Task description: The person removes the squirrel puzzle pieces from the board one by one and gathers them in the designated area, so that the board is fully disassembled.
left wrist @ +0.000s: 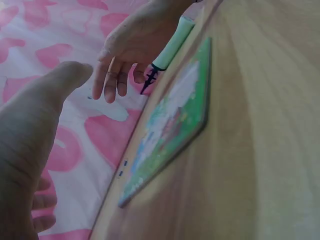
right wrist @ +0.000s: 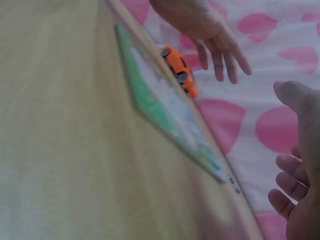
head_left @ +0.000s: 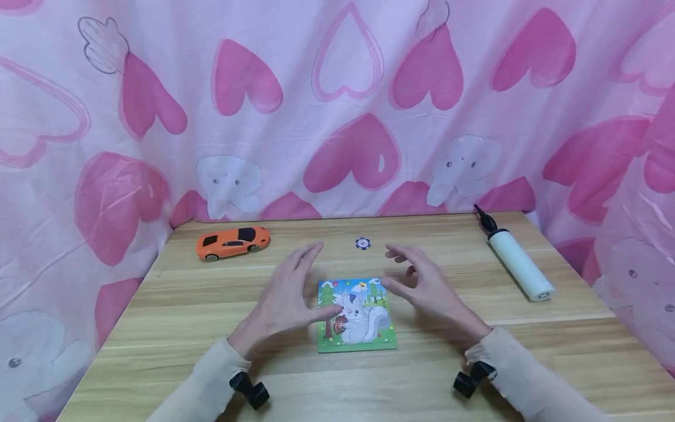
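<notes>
1. At the far left, an orange toy car (head_left: 234,243) is resting on the wooden table (head_left: 184,305), well apart from both hands.
2. The left hand (head_left: 287,296) is hovering by the left side of a thin picture board (head_left: 364,322); its fingers are extending loosely and grasping nothing. In the head view its thumb is overlapping the board, but the left wrist view is showing it clear of the surface.
3. The board, printed with a squirrel, is lying flat between the hands, touched by neither. The step in hand is probably lining up around it; the next move is likely calling for lowering both hands evenly and pinching opposite edges, since so thin a slab is offering little grip. A small chip (head_left: 362,243) is lying beyond its far edge.
4. The right hand (head_left: 429,284) is hovering opposite, relaxed and holding nothing.
5. At the far right, a pale green pump (head_left: 519,264) is lying on its side.
</notes>
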Available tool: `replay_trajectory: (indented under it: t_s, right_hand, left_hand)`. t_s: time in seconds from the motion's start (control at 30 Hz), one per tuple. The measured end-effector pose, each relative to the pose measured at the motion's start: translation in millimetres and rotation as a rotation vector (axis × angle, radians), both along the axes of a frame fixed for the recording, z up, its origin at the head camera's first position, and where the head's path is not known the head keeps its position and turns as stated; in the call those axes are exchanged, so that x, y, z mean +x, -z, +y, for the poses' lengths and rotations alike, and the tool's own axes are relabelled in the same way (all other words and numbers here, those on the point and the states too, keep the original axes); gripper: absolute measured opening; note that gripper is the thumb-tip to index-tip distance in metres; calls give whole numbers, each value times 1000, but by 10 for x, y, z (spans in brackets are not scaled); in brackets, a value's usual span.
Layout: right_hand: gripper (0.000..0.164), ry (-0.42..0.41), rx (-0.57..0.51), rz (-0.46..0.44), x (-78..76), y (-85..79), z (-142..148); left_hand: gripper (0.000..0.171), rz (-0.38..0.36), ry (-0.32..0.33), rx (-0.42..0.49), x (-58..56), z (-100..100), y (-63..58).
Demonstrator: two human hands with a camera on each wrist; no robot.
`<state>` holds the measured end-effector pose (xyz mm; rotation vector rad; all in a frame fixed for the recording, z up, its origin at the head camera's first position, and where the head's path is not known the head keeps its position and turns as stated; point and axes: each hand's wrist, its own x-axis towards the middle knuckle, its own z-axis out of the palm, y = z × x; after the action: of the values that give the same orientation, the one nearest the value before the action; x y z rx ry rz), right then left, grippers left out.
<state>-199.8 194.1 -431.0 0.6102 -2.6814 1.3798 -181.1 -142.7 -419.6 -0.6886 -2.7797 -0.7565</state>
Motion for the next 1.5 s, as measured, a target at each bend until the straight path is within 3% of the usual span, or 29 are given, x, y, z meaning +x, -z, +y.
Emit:
replay_trajectory:
  t_s: [0.4, 0.73, 1.2, 1.5]
  right_hand:
    - [74, -79, 19, 5, -39, 290, -147]
    - [77, -73, 136, 21, -42, 316, -141]
    - [66, -96, 188, 102, -61, 359, -147]
    - [59, -121, 231, 82, -63, 314, -155]
  left_hand:
    - [120, -182, 83, 53, 94, -54, 328]
    - [124, -134, 89, -8, 47, -52, 388]
    - [128, -118, 114, -27, 36, -99, 454]
    - [133, -108, 107, -59, 41, -94, 456]
